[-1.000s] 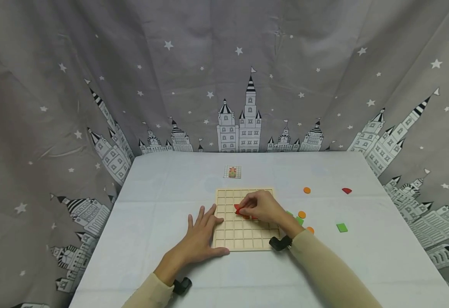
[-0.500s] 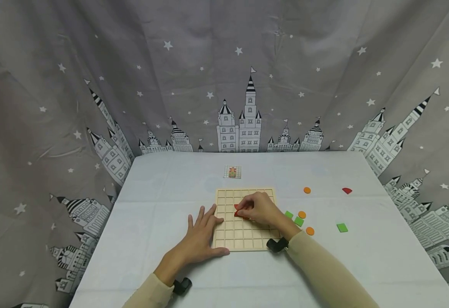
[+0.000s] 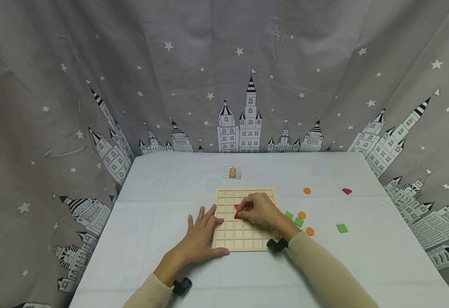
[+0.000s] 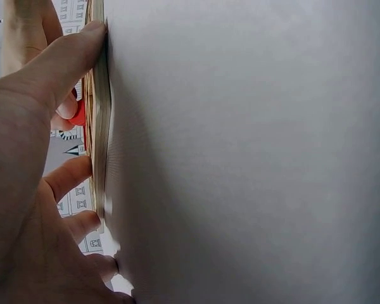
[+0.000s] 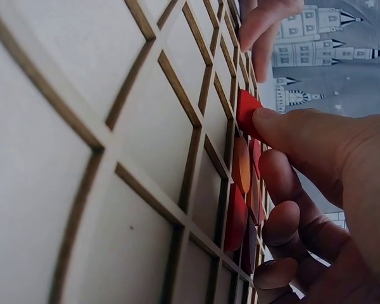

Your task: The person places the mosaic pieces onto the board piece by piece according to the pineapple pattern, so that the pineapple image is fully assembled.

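Observation:
In the head view, a wooden grid board lies at the middle of the table. My left hand rests with spread fingers at its left edge, the thumb along the near corner. My right hand is over the board and holds a red fan-shaped piece by thumb and fingers at a grid cell. The right wrist view shows the thumb on this red piece. Beside it in the grid sit an orange piece and another red piece; the fingers partly hide others.
A small pattern card lies behind the board. To the right are loose green squares, orange discs and a red fan-shaped piece. A grey castle-print curtain hangs behind the white table.
My right hand has shifted slightly left with the red piece, which now lies lower and flatter at its cell. The left hand has stayed in place.

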`<state>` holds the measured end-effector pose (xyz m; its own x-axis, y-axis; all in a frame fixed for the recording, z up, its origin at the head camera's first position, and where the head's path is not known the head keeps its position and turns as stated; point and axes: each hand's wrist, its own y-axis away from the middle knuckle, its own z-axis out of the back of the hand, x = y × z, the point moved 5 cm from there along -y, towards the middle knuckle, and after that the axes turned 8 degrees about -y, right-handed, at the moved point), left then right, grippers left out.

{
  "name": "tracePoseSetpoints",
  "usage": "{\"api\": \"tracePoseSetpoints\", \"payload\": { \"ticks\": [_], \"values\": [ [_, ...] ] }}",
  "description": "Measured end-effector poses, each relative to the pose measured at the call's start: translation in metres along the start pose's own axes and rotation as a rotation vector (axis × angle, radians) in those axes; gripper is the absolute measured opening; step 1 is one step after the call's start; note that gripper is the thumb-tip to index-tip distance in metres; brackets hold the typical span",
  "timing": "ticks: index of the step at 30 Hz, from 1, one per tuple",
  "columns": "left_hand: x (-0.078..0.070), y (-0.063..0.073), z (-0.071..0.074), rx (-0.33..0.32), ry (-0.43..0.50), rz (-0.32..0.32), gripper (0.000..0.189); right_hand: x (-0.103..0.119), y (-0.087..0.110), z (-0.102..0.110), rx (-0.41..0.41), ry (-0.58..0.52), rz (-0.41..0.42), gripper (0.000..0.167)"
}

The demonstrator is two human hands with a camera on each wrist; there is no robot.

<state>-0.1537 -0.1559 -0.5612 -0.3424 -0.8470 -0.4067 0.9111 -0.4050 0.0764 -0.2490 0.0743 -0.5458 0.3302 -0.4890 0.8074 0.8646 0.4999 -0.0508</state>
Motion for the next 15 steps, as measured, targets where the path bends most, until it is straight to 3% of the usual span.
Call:
{"api": "tracePoseSetpoints", "payload": {
  "ticks": [6,15],
  "values": [
    [0.0002,0.0004,0.0010,-0.006,0.007,-0.004,0.100,-0.0010,0.0016,-0.0018,0.014,0.025,0.007,0.004],
    [0.0003,0.0008,0.0008,0.004,0.012,0.002,0.101,0.0039,0.0037,-0.0019,0.006,0.088,0.081,0.007]
  ]
}}
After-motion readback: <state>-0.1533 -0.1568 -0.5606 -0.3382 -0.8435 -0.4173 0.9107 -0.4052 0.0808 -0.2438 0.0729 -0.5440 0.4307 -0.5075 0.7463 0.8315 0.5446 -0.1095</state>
